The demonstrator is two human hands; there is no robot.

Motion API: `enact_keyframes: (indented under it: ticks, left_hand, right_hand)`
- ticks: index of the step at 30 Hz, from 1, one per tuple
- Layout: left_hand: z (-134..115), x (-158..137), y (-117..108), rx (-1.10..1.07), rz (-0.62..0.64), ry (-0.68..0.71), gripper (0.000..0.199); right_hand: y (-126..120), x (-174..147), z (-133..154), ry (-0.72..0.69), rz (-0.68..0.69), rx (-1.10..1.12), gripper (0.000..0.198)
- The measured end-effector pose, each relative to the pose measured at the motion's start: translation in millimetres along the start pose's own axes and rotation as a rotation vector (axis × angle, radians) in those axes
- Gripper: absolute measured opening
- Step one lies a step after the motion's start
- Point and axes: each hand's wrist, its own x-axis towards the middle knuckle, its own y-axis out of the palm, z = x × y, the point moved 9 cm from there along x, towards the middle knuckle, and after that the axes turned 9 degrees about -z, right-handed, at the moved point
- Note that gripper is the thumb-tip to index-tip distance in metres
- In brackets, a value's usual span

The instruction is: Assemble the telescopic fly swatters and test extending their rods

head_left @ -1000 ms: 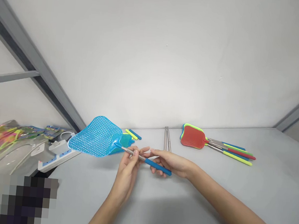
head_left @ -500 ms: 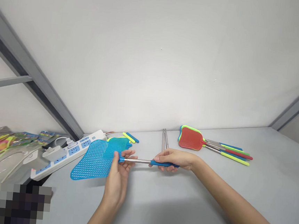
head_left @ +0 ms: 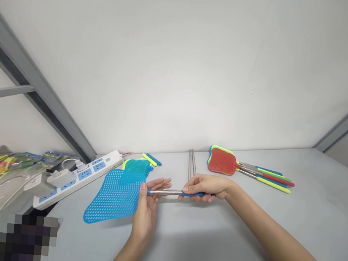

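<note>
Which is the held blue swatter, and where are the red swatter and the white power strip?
Blue swatter [head_left: 113, 196], head view: middle of its mesh paddle.
Red swatter [head_left: 222, 160], head view: middle of its paddle.
White power strip [head_left: 77, 182], head view: casing between sockets.

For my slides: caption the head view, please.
Right hand grips the handle of a blue fly swatter, left hand at its neck.

Grey tabletop [head_left: 317, 200] with swatters [head_left: 223, 161]; mesh heads [head_left: 137, 167]; rods [head_left: 190, 162]; tubes [head_left: 154, 159]; power strip [head_left: 92, 173]

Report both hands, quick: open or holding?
Left hand: open, touching the blue perforated plastic fly swatter beside its silver metal rod.
Right hand: closed around the swatter's blue tubular handle.
</note>
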Motion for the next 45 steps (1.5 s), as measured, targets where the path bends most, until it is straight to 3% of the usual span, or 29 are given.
enact_keyframes:
  ticks: [7,12,14,18,22,27,31,35,40,45]
  left_hand:
    - [-9,1,5,0.097,0.06,0.086,0.041]
    - [-34,7,-17,0.272,-0.153,0.322,0.033]
    - [-32,8,-19,0.226,-0.17,0.296,0.032]
    - [-17,6,-9,0.062,-0.116,0.115,0.031]
    - [-12,3,-11,-0.042,-0.168,0.047,0.032]
    - [-5,4,-16,-0.07,-0.198,-0.022,0.038]
    - [-7,2,-17,-0.077,-0.215,0.004,0.038]
    - [-10,1,-17,-0.093,-0.227,0.041,0.037]
    - [-14,0,-15,-0.049,-0.207,0.11,0.035]
    - [-9,-5,0,0.089,-0.079,0.133,0.035]
  right_hand:
    - [-4,-11,16,-0.068,-0.02,0.027,0.034]
    - [-5,-26,37,-0.161,-0.029,0.135,0.038]
    - [-5,-32,44,-0.186,-0.004,0.201,0.041]
    - [-10,-34,48,-0.211,0.019,0.361,0.042]
    - [-14,-24,47,-0.257,-0.011,0.575,0.041]
    - [-10,-14,59,-0.506,-0.163,0.774,0.048]
    - [-9,-19,65,-0.756,-0.392,0.742,0.042]
    - [-12,-22,58,-0.873,-0.55,0.713,0.028]
    - [-8,-8,46,-0.745,-0.519,0.645,0.015]
    - [8,8,38,-0.57,-0.417,0.493,0.021]
